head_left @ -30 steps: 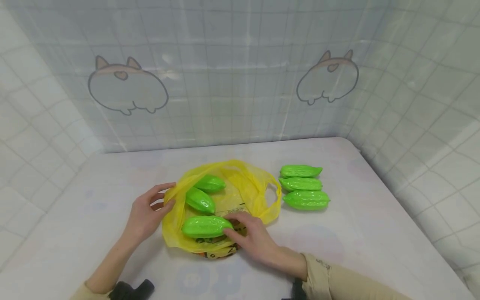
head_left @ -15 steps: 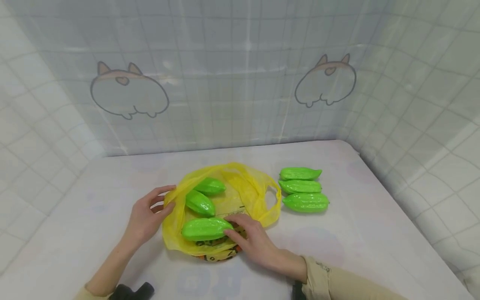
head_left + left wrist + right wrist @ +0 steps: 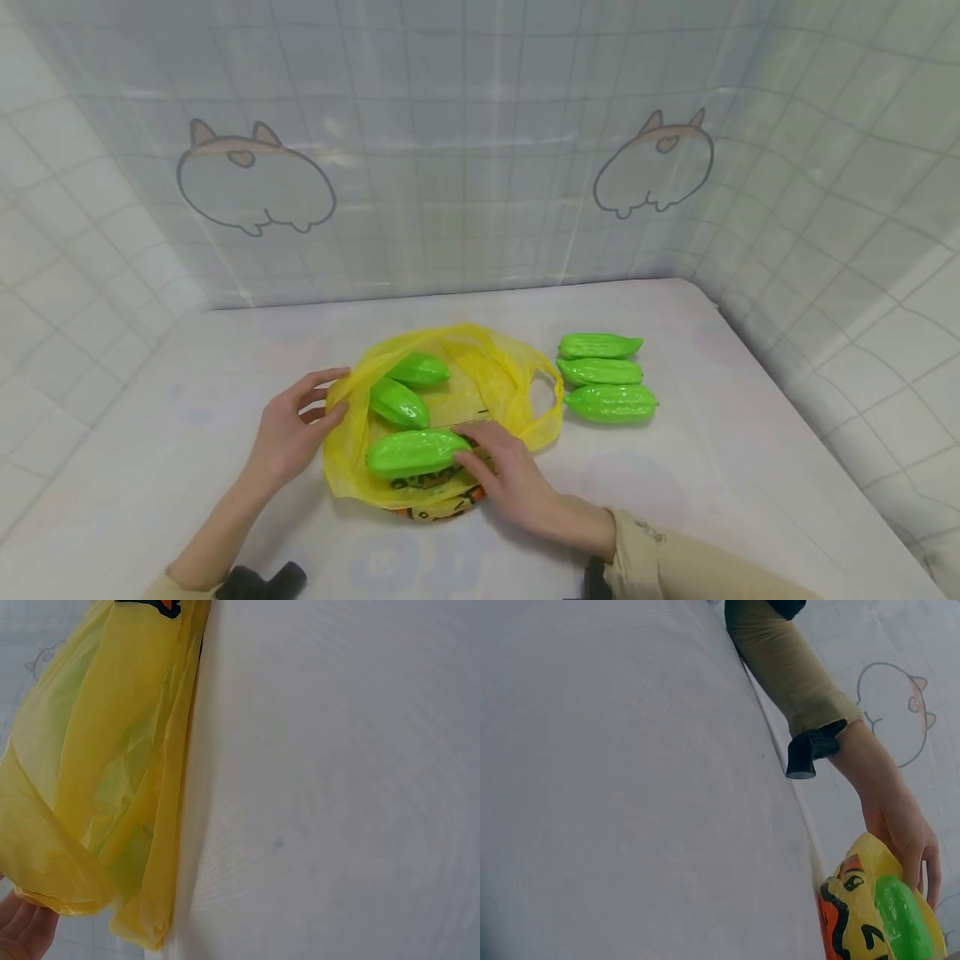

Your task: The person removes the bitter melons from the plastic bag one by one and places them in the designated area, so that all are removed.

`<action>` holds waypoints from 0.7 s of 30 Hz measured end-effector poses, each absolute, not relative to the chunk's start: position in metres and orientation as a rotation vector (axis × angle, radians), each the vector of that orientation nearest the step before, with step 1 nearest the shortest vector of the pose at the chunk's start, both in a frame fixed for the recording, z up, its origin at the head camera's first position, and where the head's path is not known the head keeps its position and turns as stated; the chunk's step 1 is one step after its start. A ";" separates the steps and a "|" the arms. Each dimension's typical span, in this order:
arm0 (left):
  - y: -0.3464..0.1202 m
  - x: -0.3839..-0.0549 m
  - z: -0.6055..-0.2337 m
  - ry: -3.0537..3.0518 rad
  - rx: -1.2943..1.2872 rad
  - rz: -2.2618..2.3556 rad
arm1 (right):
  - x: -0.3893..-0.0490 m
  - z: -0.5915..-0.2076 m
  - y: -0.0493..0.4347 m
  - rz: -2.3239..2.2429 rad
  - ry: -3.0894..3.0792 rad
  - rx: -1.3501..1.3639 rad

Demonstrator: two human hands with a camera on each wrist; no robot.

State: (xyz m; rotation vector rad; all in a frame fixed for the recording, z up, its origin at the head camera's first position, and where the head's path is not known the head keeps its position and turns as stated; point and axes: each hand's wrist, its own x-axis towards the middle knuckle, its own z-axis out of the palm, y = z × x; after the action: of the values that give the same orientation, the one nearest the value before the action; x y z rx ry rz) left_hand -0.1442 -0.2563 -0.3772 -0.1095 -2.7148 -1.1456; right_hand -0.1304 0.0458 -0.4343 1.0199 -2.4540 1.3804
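Note:
A yellow plastic bag (image 3: 517, 396) lies on its side with its mouth spread. My left hand (image 3: 288, 429) grips its left rim between thumb and fingers; in the right wrist view the same left hand (image 3: 904, 825) is at the bag's edge. With thumb and fingertips my right hand (image 3: 513, 475) holds the right end of a glossy green bitter melon (image 3: 412, 454) at the bag's near side. Two more bitter melons, a middle one (image 3: 401, 402) and a far one (image 3: 422, 369), lie inside, their left ends behind the yellow film.
Right of the bag, three bitter melons lie in a stack of rows: far (image 3: 600, 346), middle (image 3: 600, 371) and near (image 3: 611, 403). The bag's handle loop (image 3: 551, 400) reaches close to them. A tiled-pattern curtain (image 3: 465, 208) stands behind the white table (image 3: 720, 467).
The bitter melon in my right hand has shifted slightly right, its right end tipping up a little. My left hand stays on the bag's rim.

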 end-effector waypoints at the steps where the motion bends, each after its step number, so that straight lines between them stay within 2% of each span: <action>1: -0.256 -0.144 -0.378 -2.715 -0.109 -1.146 | -0.131 -0.434 0.047 1.366 -2.446 1.020; 21: -0.255 -0.142 -0.376 -2.712 -0.109 -1.162 | -0.138 -0.443 0.082 1.250 -2.189 1.046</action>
State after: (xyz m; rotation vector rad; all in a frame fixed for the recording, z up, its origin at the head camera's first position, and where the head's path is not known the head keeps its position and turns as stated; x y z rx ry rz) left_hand -0.1420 -0.2550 -0.3759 -0.1086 -2.7121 -1.1621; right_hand -0.1383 0.0822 -0.4427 1.0455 -2.1894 1.2501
